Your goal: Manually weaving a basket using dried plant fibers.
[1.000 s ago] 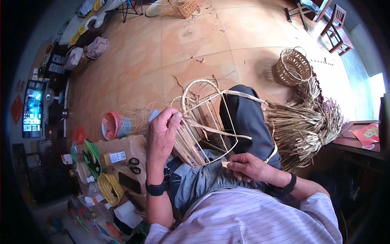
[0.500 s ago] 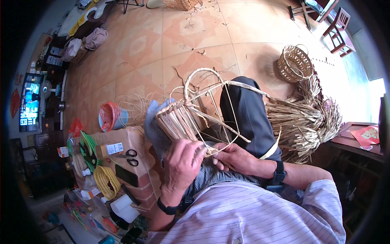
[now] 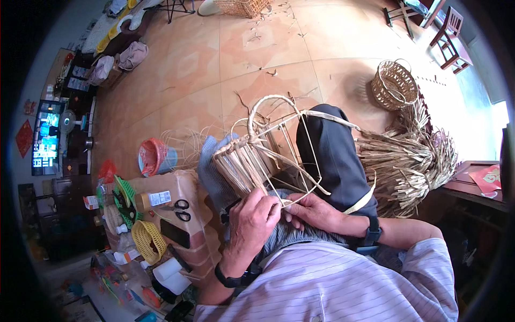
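On my lap rests a half-covered basket frame (image 3: 236,170), its left side wrapped in pale dried plant strips and its right side bare thin rods. A wrapped arched handle (image 3: 270,98) rises from its far end. My left hand (image 3: 252,220) is closed at the near corner of the frame, fingertips bent together where the strips meet the rod. Just to the right, my right hand (image 3: 314,213) pinches the same near rod between thumb and fingers. One long strip (image 3: 330,114) runs from the frame's far right corner across my knee. My fingers hide the strip ends between them.
Bundled dried strips (image 3: 402,166) lie right of my knee, below a woven basket (image 3: 394,86). At left a covered surface holds scissors (image 3: 183,210), a phone (image 3: 175,233), a yellow basket (image 3: 146,241) and a green one (image 3: 124,201). A lined bucket (image 3: 156,156) stands beyond it.
My left hand has turned and lowered its raised fingers, now drawn closer against the frame's near corner. My right hand keeps its hold. The whole view has shifted slightly.
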{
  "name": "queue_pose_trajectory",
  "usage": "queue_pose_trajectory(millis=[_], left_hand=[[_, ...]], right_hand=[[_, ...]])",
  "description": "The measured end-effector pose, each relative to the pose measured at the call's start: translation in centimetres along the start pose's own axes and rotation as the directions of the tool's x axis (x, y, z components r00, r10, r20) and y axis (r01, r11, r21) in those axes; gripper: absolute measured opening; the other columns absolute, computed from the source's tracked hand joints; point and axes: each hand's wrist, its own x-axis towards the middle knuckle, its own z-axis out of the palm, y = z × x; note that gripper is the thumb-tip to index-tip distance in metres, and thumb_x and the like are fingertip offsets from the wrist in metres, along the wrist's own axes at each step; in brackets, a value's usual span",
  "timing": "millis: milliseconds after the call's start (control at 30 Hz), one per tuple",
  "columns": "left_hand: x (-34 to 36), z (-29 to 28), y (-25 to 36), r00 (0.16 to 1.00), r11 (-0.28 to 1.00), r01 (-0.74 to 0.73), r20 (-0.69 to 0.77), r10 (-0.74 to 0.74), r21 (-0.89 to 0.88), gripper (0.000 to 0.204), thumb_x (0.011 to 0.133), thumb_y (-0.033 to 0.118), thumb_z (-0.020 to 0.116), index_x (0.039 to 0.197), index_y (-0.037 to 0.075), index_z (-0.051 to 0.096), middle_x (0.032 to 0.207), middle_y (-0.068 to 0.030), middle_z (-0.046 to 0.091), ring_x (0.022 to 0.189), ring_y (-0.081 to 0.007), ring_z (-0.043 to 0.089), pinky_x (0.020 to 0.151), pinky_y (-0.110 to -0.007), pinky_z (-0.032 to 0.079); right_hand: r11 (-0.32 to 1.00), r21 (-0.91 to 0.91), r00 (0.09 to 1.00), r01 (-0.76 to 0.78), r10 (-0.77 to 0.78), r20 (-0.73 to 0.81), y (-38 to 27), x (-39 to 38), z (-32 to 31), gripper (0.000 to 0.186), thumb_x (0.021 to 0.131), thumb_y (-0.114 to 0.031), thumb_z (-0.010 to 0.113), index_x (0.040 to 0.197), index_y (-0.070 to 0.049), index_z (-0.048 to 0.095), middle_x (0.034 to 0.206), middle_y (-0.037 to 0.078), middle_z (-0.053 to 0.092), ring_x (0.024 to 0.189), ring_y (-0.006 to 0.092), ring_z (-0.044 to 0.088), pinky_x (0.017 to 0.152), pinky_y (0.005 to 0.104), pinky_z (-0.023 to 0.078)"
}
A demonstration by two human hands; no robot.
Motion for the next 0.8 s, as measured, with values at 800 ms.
queue_pose_trajectory(millis=[800], left_hand=[[-1.0,0.5,0.9,0.992,0.940,0.114,0.093,-0.089,-0.321,0.027,0.084,-0.006,0.077,0.110,0.003,0.073,0.097,-0.0117,0.068,0.082,-0.0286,0.072,0.070,-0.038,0.057]], right_hand=[[0.871,-0.485,0.997,-0.082,0.074,-0.036,-6.6,-4.0,1.5,0.046,0.113,-0.043,0.051,0.101,-0.001,0.066,0.070,0.000,0.056,0.061,0.0090,0.051,0.058,0.0280,0.045]])
